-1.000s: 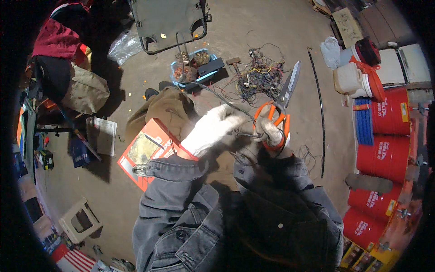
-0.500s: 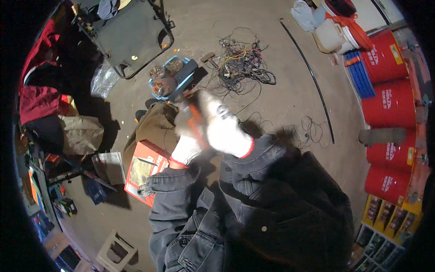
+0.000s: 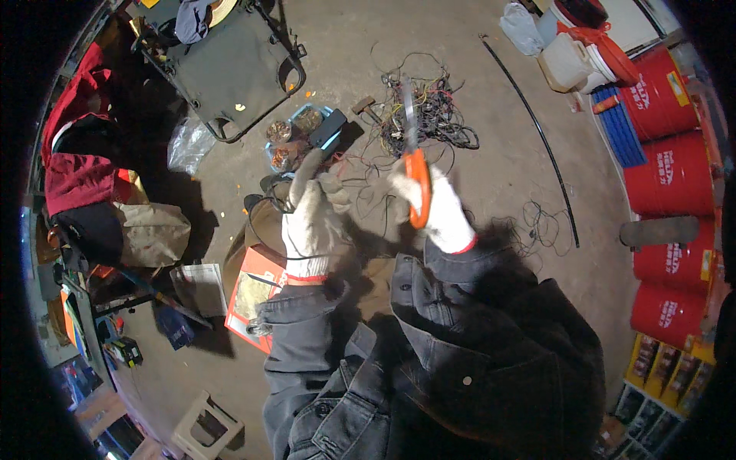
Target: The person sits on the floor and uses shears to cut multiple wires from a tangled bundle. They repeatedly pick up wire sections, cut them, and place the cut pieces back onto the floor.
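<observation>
The floor (image 3: 502,172) is stretching open between the wire pile (image 3: 441,115) and the black rod (image 3: 545,140). With our right grip (image 3: 443,208) we are clasping orange-handled scissors (image 3: 418,188), blades pointing toward the pile; whether our left grip (image 3: 313,226) is holding the dark cable (image 3: 251,222), we cannot tell.

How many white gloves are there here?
2. One glove covers the left hand; the other glove covers the right hand, which grips orange-handled scissors. No others show, though some may be hidden.
</observation>
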Action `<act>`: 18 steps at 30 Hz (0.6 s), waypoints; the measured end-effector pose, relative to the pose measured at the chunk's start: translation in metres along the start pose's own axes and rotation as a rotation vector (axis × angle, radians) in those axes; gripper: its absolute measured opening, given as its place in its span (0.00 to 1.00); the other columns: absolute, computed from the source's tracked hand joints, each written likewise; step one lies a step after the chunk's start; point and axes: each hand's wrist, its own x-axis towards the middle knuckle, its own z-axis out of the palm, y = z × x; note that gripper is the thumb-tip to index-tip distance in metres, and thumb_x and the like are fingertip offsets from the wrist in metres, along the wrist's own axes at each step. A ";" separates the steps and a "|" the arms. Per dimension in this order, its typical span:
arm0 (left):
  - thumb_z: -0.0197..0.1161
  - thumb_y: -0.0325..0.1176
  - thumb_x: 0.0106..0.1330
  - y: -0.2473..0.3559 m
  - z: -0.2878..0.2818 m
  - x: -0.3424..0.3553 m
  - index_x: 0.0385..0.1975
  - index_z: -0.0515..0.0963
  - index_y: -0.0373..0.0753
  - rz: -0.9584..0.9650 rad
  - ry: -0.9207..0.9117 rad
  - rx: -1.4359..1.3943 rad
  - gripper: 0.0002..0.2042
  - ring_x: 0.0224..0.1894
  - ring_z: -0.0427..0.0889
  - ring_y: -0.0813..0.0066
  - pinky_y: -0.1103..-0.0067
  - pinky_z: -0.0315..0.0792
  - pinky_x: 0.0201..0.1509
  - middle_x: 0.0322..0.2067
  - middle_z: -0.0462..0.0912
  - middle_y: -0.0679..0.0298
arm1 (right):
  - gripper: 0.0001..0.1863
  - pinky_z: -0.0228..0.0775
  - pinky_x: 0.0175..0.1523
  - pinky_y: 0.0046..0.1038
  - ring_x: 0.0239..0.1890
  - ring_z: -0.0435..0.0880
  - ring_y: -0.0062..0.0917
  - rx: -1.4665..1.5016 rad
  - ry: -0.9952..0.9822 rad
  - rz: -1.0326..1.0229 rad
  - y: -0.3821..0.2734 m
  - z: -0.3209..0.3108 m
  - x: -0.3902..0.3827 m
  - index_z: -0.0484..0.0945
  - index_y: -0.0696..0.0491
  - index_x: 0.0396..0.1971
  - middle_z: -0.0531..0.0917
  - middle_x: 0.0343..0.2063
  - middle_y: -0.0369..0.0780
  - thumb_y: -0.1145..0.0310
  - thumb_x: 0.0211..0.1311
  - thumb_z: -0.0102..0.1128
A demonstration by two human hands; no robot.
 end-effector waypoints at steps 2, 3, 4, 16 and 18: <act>0.56 0.33 0.69 -0.010 -0.003 -0.005 0.68 0.55 0.35 -0.022 0.005 0.107 0.29 0.34 0.77 0.74 0.80 0.75 0.35 0.37 0.76 0.62 | 0.18 0.67 0.44 0.18 0.38 0.76 0.16 -0.005 -0.132 0.053 0.019 -0.001 0.002 0.74 0.57 0.46 0.78 0.35 0.33 0.68 0.58 0.66; 0.56 0.33 0.68 -0.016 -0.006 -0.007 0.67 0.56 0.35 -0.055 0.014 0.119 0.29 0.34 0.77 0.76 0.81 0.75 0.34 0.37 0.77 0.62 | 0.16 0.68 0.40 0.20 0.36 0.77 0.17 0.049 -0.176 0.097 0.026 -0.004 0.007 0.75 0.56 0.45 0.78 0.33 0.33 0.67 0.58 0.66; 0.56 0.34 0.69 -0.016 -0.010 -0.009 0.65 0.60 0.35 -0.071 0.036 0.288 0.26 0.30 0.76 0.78 0.82 0.72 0.31 0.34 0.77 0.64 | 0.15 0.69 0.37 0.22 0.33 0.77 0.19 0.147 -0.058 0.121 0.033 -0.007 0.012 0.75 0.55 0.43 0.78 0.32 0.33 0.67 0.59 0.66; 0.57 0.41 0.70 0.053 -0.021 -0.023 0.40 0.76 0.47 -0.041 0.716 0.063 0.07 0.09 0.59 0.85 0.85 0.54 0.12 0.13 0.66 0.78 | 0.17 0.68 0.35 0.20 0.27 0.75 0.21 -0.689 0.330 -0.502 -0.037 -0.244 0.093 0.77 0.59 0.43 0.76 0.24 0.35 0.83 0.50 0.55; 0.57 0.41 0.70 0.049 -0.019 -0.017 0.33 0.75 0.47 -0.021 0.372 0.024 0.07 0.10 0.60 0.84 0.85 0.53 0.13 0.13 0.67 0.77 | 0.11 0.68 0.32 0.20 0.26 0.74 0.20 -0.345 0.341 -0.462 -0.049 -0.246 0.079 0.77 0.57 0.38 0.76 0.23 0.34 0.80 0.54 0.57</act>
